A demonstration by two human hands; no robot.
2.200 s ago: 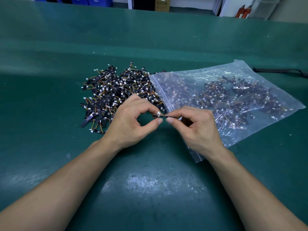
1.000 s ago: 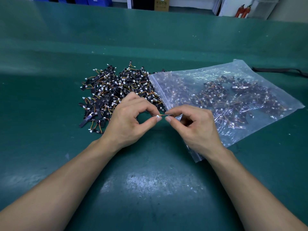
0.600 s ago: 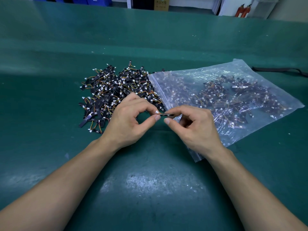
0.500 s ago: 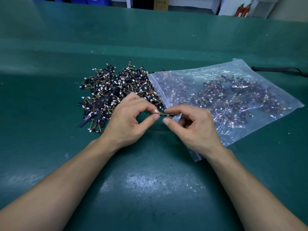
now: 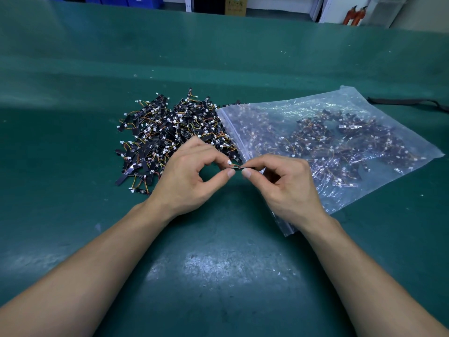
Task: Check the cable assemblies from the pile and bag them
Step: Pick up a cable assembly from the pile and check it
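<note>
Head view: a green-covered table (image 5: 73,215) fills nearly the whole frame, its surface scuffed pale in a patch near the middle of the near edge. Beyond its far edge, blue bins (image 5: 116,0), a cardboard box (image 5: 235,6) and two red extinguishers (image 5: 352,15) are seen in a narrow strip.

A large clear zip bag (image 5: 347,98) is laid flat on the right half of the table, its zip edge turned to the left. Many cable assemblies are seen through its plastic, spread thinly across the inside. Just beside that edge, to the left, the pile (image 5: 170,132) of loose cable assemblies is heaped on the table: short black strips with orange and yellow wires and small white plugs, tangled together. The far corner of the bag's zip edge is touched by the right side of the pile. A dark strap (image 5: 403,102) is laid on the table beyond the bag's far right corner.

Two bare forearms are stretched in from the near edge. The left hand (image 5: 187,176) is held in front of the pile, the right hand (image 5: 286,183) over the near left part of the bag. One cable assembly (image 5: 234,168) is held level between them, above the table and just in front of the bag's zip edge. Its left end is pinched between the left thumb and forefinger, its right end between the right thumb and forefinger; the other fingers of both hands are curled in. A white plug (image 5: 229,162) is seen at the tip of the left forefinger.
</note>
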